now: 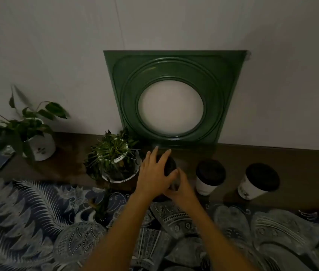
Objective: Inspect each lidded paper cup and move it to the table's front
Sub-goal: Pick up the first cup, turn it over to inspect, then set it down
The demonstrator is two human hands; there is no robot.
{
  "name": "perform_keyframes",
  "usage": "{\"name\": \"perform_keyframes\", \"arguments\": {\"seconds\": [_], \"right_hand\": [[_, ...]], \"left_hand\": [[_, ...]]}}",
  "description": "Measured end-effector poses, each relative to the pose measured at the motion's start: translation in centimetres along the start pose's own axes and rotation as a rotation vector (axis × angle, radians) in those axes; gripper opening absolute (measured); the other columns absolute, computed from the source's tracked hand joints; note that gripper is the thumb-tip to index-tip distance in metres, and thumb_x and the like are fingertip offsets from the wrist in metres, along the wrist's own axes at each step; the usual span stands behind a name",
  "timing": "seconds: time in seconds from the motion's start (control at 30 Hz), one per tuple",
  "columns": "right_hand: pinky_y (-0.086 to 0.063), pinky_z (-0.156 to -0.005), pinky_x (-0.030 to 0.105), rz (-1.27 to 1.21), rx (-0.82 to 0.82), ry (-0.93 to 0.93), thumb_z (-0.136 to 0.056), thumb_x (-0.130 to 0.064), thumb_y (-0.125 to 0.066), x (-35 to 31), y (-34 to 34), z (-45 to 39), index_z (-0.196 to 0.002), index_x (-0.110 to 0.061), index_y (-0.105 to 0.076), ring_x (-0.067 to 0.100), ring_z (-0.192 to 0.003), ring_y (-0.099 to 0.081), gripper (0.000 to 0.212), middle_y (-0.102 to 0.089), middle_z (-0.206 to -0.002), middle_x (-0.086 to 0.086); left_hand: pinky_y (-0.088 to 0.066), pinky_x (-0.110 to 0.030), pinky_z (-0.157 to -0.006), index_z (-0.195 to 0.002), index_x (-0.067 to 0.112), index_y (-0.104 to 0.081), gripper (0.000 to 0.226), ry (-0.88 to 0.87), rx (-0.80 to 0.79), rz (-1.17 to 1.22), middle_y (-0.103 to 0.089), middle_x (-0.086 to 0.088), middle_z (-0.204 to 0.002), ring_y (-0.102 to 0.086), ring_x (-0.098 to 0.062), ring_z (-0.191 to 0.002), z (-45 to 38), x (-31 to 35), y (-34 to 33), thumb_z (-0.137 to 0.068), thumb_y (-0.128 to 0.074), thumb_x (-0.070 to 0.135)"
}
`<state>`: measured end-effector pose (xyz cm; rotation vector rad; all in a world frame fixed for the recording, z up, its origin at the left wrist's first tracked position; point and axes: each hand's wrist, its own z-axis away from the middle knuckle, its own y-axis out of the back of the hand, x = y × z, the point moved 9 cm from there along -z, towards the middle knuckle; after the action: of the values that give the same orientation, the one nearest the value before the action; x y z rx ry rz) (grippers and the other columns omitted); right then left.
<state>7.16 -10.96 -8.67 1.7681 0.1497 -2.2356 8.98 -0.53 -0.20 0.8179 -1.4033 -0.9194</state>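
Three white paper cups with black lids stand on the dark wooden table near the wall. The leftmost cup (170, 165) is mostly hidden by my hands. My left hand (154, 174) lies over its lid with fingers spread around the rim. My right hand (182, 187) wraps the cup's side from the right and front. The middle cup (209, 178) stands just right of my hands, untouched. The third cup (258, 181) stands further right, also untouched.
A small potted plant (115, 159) stands close to the left of my left hand. A bigger plant in a white pot (37, 141) is at far left. A green square frame (174, 98) leans on the wall behind. A patterned blue cloth (57, 222) covers the table's front.
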Motion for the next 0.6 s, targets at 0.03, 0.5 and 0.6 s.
{"name": "perform_keyframes", "arguments": {"seconds": [0.03, 0.5, 0.6], "right_hand": [[-0.047, -0.107, 0.042, -0.032, -0.012, 0.025, -0.085, -0.011, -0.077, -0.1, -0.3, -0.3, -0.153, -0.022, -0.019, 0.019, -0.137, -0.043, 0.09, -0.039, -0.148, -0.006], [-0.055, -0.071, 0.014, 0.058, -0.016, 0.026, -0.085, 0.008, -0.07, -2.2, -2.4, 0.1, -0.133, -0.01, -0.043, -0.002, -0.096, -0.064, 0.057, -0.056, -0.13, 0.009], [-0.051, -0.071, 0.007, 0.014, -0.039, 0.033, -0.082, 0.004, -0.075, -3.6, -2.2, 2.1, -0.135, -0.008, -0.04, -0.009, -0.097, -0.058, 0.065, -0.051, -0.137, 0.009]], "left_hand": [[-0.019, -0.057, -0.119, -0.154, 0.04, -0.019, 0.074, -0.002, -0.017, -0.017, -0.01, -0.009, -0.167, -0.005, -0.035, -0.153, 0.0, -0.1, -0.3, -0.091, -0.052, 0.06], [-0.045, -0.049, -0.101, -0.15, 0.034, -0.031, 0.068, 0.094, 0.021, 0.081, -0.031, -0.008, -0.151, -0.033, -0.035, -0.134, 1.5, -1.4, 1.0, -0.09, -0.058, 0.049], [-0.048, -0.051, -0.099, -0.147, 0.04, -0.034, 0.067, 0.125, 0.036, 0.193, -0.038, -0.008, -0.145, -0.042, -0.035, -0.128, 2.7, -1.5, 2.3, -0.086, -0.055, 0.057]]}}
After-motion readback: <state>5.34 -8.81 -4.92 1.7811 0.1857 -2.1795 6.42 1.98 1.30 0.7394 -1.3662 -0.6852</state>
